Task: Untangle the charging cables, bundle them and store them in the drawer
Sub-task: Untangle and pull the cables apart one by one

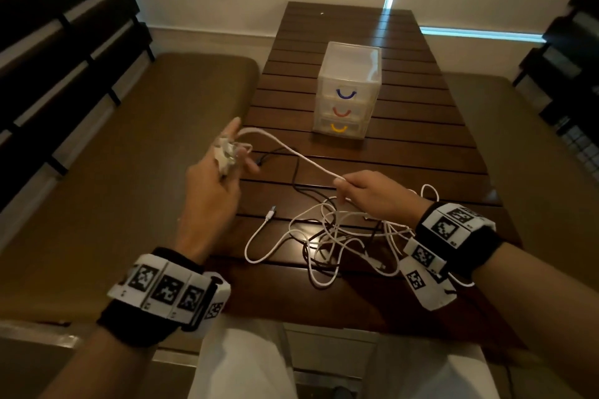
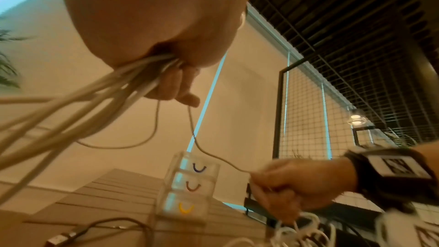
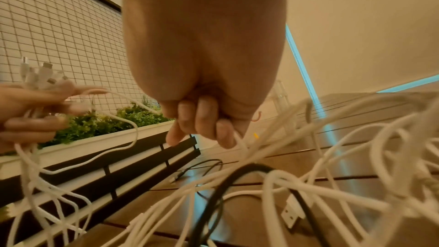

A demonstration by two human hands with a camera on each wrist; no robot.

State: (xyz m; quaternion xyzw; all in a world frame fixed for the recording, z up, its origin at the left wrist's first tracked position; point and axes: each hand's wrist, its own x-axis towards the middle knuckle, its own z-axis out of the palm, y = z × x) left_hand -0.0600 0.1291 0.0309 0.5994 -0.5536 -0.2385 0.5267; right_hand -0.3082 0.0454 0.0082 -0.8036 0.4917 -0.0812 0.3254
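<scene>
My left hand (image 1: pixel 223 162) is raised over the table's left edge and grips a bunch of white cable ends (image 1: pixel 227 152), their plugs (image 3: pixel 41 76) sticking up past the fingers. One white cable (image 1: pixel 291 152) stretches from that hand to my right hand (image 1: pixel 359 191), which pinches it above the tangle of white cables (image 1: pixel 337 236) near the front of the table. A black cable (image 1: pixel 291 172) runs through the tangle. The clear three-drawer unit (image 1: pixel 346 91) stands mid-table, drawers closed, with blue, red and yellow handles.
The dark slatted wooden table (image 1: pixel 405 146) has cushioned benches (image 1: pixel 129 172) on both sides. A loose white plug (image 1: pixel 270 214) lies left of the tangle. Black slatted bench backs and a wire grid (image 2: pixel 308 119) flank the area.
</scene>
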